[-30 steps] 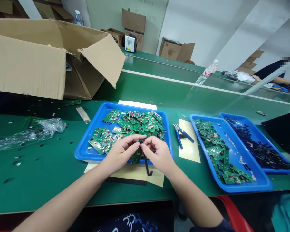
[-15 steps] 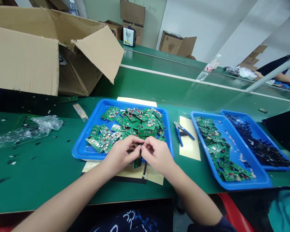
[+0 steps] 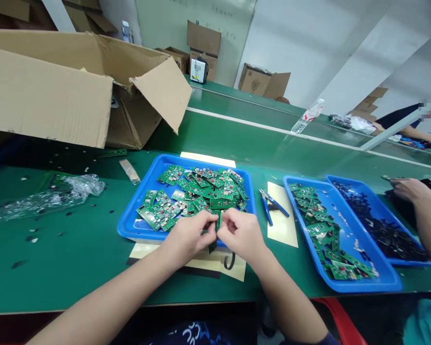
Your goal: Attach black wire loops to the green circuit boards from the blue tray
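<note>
Over the near edge of the left blue tray (image 3: pixel 129 218), both my hands meet with fingertips pinched. My left hand (image 3: pixel 192 237) grips a small green circuit board (image 3: pixel 212 247), mostly hidden by the fingers. My right hand (image 3: pixel 244 235) pinches close to it; a thin black strip (image 3: pixel 230 261) curls out below that hand. Where the strip meets the board is hidden. Behind the fingers, a heap of green circuit boards (image 3: pixel 201 184) fills much of the tray. Blue-handled cutters (image 3: pixel 273 206) lie to the right of my right hand.
Further right stand a blue tray with circuit boards (image 3: pixel 373 239) and one of black parts (image 3: pixel 373 215). Another person's hand (image 3: pixel 413 191) reaches in at far right. A big cardboard box (image 3: pixel 50 91) and crumpled plastic wrap (image 3: pixel 72 191) occupy the left. A water bottle (image 3: pixel 308 116) leans behind.
The view has shifted slightly. My hands remain pinched together, while the black strip now curls instead of hanging straight. Another person's hand has come in at far right, holding a small board.
</note>
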The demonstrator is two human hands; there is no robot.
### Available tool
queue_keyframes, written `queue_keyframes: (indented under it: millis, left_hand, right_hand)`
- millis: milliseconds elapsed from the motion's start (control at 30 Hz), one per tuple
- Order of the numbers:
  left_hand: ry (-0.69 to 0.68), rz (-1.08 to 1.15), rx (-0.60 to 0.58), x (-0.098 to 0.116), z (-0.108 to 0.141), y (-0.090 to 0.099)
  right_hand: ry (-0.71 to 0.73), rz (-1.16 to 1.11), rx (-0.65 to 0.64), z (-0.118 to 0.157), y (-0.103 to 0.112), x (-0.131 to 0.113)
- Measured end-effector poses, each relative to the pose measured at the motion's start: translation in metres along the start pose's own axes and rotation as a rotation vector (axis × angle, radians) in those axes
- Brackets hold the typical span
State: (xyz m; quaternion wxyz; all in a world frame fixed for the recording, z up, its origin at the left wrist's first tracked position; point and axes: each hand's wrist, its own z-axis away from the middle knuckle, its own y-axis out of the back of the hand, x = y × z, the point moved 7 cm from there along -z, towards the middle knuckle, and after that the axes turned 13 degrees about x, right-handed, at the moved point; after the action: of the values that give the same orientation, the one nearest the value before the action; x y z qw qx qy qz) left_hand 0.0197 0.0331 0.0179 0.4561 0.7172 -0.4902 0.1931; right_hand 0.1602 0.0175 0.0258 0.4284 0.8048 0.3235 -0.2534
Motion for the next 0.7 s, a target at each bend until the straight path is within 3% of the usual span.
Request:
queue_keyframes:
  millis: [133,200,267,367,533,700]
  left_hand:
    - [0.313,0.183,0.28,-0.02,-0.014,0.036]
    - [0.416,0.332,0.296,-0.024,-0.018,0.037]
    - [0.467,0.435,0.255,-0.024,-0.019,0.03]
    - [0.462,0.478,0.218,-0.021,-0.016,0.021]
    - [0.345,0.439,0.268,-0.016,-0.01,0.022]
    - [0.317,0.366,0.282,-0.016,-0.012,0.024]
  right_hand:
    - [-0.242,-0.209,0.174,-0.015,0.028,0.033]
    - [-0.304,-0.419,0.192,-0.018,0.031,0.039]
    - [-0.312,-0.611,0.126,-0.018,0.022,0.036]
    - [-0.293,-0.755,-0.048,-0.009,-0.002,0.022]
    - [-0.303,-0.749,-0.255,0.012,-0.032,0.005]
    - [-0.388,-0.754,-0.313,0.017,-0.043,0.004]
